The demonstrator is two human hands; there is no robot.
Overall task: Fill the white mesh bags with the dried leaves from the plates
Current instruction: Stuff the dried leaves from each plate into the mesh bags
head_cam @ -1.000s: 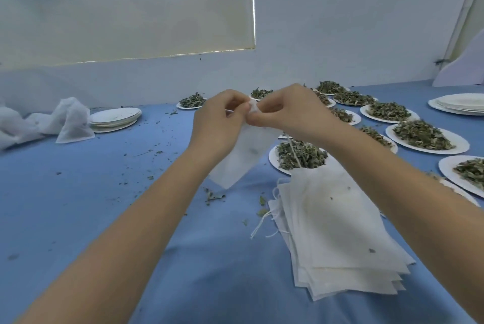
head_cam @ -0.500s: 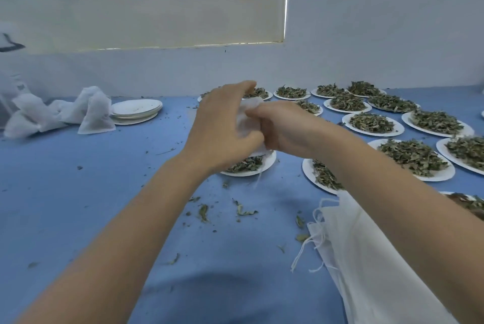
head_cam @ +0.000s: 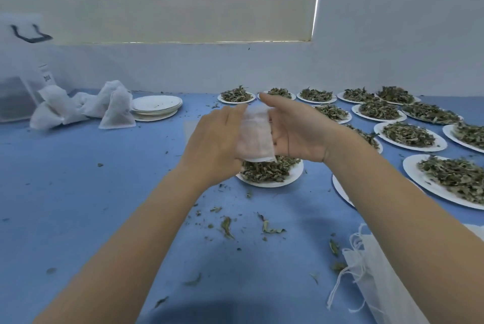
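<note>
Both hands hold one white mesh bag (head_cam: 255,135) in the air, right above the near plate (head_cam: 271,173) of dried leaves (head_cam: 267,170). That plate is a good spot to measure from. The bag hangs over it so that any leaves that slip out will likely fall back onto the plate and not onto the blue table (head_cam: 78,192).

The left hand (head_cam: 214,140) grips the left side of the bag, with its fingers bent round the cloth. The right hand (head_cam: 293,129) has its palm turned up and its fingers go behind or into the bag; I cannot tell which. It looks like the hands are pulling the bag's mouth wide so leaves can go in. The bag looks flat and thin, so I think it has no leaves in it yet.

Far to the left of the near plate sit some puffy filled bags (head_cam: 86,107). Next to them is a stack of bare plates (head_cam: 157,106). They seem to be the done pile, kept away from the work.

To the right of the near plate and behind it are many more plates of leaves (head_cam: 408,135), all waiting. Closer to the person than the near plate, on the right, lies a pile of flat bags (head_cam: 377,271) with strings, easy to reach. Bits of leaf (head_cam: 226,226) lie on the table just in front of the near plate.
</note>
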